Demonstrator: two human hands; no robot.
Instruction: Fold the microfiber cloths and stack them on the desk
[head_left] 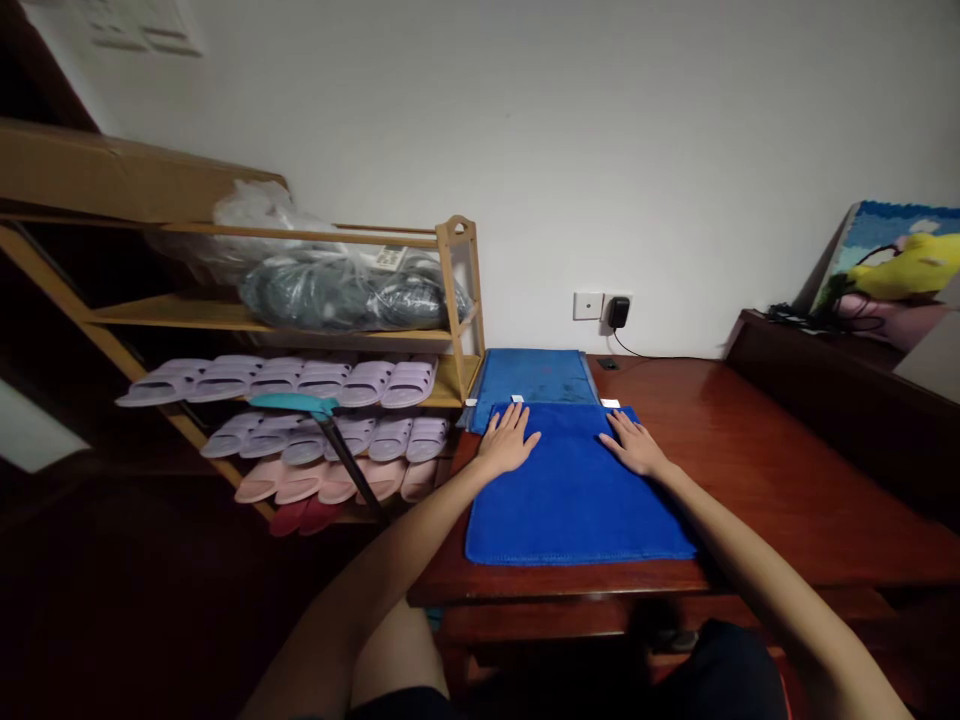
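A bright blue cloth (577, 500) lies spread flat on the red-brown wooden table (795, 490), its near edge close to the table's front. My left hand (510, 440) rests palm down near its upper left corner, fingers spread. Near the upper right corner my right hand (634, 445) lies flat, also with fingers apart. Behind, against the wall, are folded blue cloths (532, 376), partly covered by the bright one. Small white tags show by the fingertips of both hands.
A wooden rack (459, 300) at the left holds slippers (367, 382) and plastic-wrapped bundles (345, 290). A teal-topped handle (296, 403) stands before it. A black plug (619, 312) sits in the wall socket, its cable running right. Yellow plush (911, 268) lies at the far right.
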